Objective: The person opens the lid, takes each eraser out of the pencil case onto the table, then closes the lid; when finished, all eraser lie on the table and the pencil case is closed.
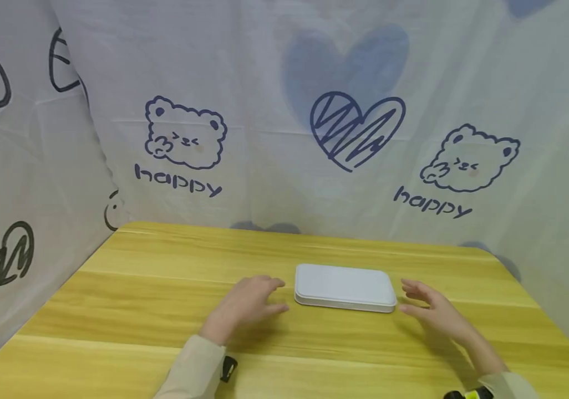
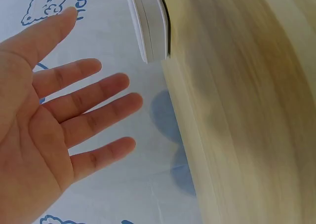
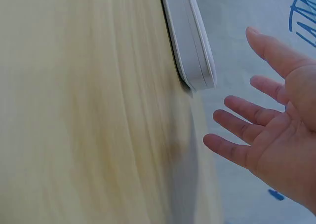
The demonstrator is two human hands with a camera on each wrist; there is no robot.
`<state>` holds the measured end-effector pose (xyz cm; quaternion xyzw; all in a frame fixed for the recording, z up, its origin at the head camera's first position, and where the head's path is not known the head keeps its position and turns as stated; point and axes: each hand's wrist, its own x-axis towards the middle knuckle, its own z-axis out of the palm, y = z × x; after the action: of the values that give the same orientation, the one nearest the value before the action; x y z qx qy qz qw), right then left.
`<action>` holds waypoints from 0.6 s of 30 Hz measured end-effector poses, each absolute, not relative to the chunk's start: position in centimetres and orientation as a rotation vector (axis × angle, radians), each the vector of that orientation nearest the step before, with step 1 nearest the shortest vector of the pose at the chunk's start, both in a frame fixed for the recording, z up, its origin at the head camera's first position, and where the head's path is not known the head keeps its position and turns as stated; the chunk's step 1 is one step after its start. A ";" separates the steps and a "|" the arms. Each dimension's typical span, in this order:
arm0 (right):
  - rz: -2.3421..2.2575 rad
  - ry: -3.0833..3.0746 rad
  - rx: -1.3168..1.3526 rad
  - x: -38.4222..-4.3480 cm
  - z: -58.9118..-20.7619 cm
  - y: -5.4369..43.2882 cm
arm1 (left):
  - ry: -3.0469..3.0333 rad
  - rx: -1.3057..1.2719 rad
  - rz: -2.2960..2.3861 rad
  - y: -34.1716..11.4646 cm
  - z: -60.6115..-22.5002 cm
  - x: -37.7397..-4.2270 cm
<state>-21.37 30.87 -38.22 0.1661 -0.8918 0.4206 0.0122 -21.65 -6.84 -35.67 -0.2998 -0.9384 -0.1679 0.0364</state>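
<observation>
A flat white rectangular case (image 1: 344, 285) with rounded corners lies closed on the wooden table. My left hand (image 1: 247, 305) is just off its left end, fingers spread and pointing toward it. Off the right end is my right hand (image 1: 436, 313), thumb and fingers apart, a small gap between fingertips and case. In the left wrist view the palm of the left hand (image 2: 54, 120) is bare, and the end of the case (image 2: 150, 26) shows a seam along its side. The right wrist view likewise has the right hand (image 3: 276, 120) holding nothing beside the case (image 3: 190, 41).
The yellow wood-grain table (image 1: 130, 310) ends at the back against a white cloth (image 1: 264, 111) printed with hearts, bears and the word happy. More printed cloth (image 1: 25, 166) hangs along the left side. Black wrist straps (image 1: 228, 368) sit at the sleeves.
</observation>
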 end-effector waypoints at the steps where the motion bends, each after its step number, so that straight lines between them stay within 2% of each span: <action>1: 1.338 -2.765 0.508 -21.5 -38.4 30.9 | -2.874 -0.939 -0.524 -6.8 -35.7 -21.8; 18: 1.593 -2.694 0.489 -24.1 -40.4 30.6 | -2.616 -1.049 -0.741 -5.2 -35.6 -22.7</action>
<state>-24.06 30.63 -40.37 0.1545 -0.8504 0.5028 -0.0133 -22.73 -5.23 -35.60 -0.3576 -0.8918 -0.2527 0.1135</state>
